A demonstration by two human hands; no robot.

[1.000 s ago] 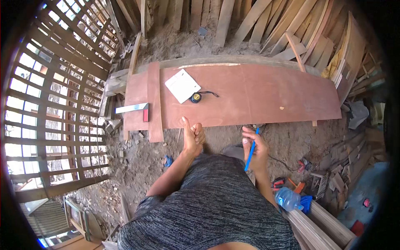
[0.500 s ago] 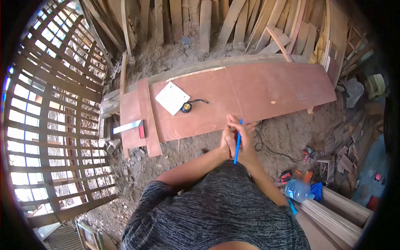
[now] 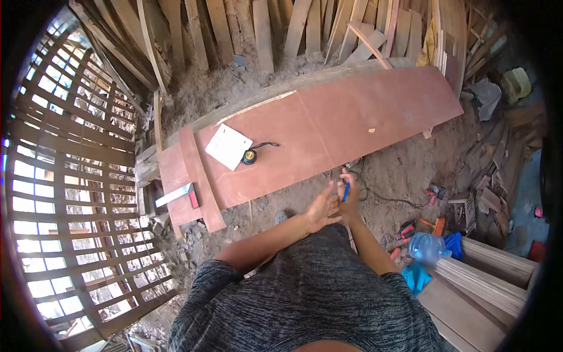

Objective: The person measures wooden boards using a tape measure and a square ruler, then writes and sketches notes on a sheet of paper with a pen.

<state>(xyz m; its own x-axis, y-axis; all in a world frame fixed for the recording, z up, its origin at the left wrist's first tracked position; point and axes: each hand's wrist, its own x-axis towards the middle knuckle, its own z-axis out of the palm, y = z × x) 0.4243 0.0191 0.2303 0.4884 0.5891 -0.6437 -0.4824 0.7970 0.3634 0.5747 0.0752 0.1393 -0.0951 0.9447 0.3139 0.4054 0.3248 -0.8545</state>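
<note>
My left hand (image 3: pixel 322 210) is open, its fingers apart, close beside my right hand and in front of my body. My right hand (image 3: pixel 350 202) is closed around a slim blue pen or pencil (image 3: pixel 346 191); which of the two I cannot tell. Both hands are just off the near edge of a reddish plywood sheet (image 3: pixel 363 100). On the sheet lie a white paper (image 3: pixel 227 148), a black and yellow tape measure (image 3: pixel 250 156) touching its corner, and a try square (image 3: pixel 194 198) with a red handle. The square rests by a narrow plywood strip (image 3: pixel 199 176) laid across the left end.
Wooden planks (image 3: pixel 261 35) lean along the back. A slatted lattice wall (image 3: pixel 64 176) stands at left. At right are a water bottle (image 3: pixel 427 247), stacked boards (image 3: pixel 481 281), an orange-handled tool (image 3: pixel 434 226) and a dark cable (image 3: pixel 399 202) on the dusty ground.
My hands have come apart from a clasp, the left opening its fingers. The blue pen or pencil is now in the right hand alone. The view has shifted slightly.
</note>
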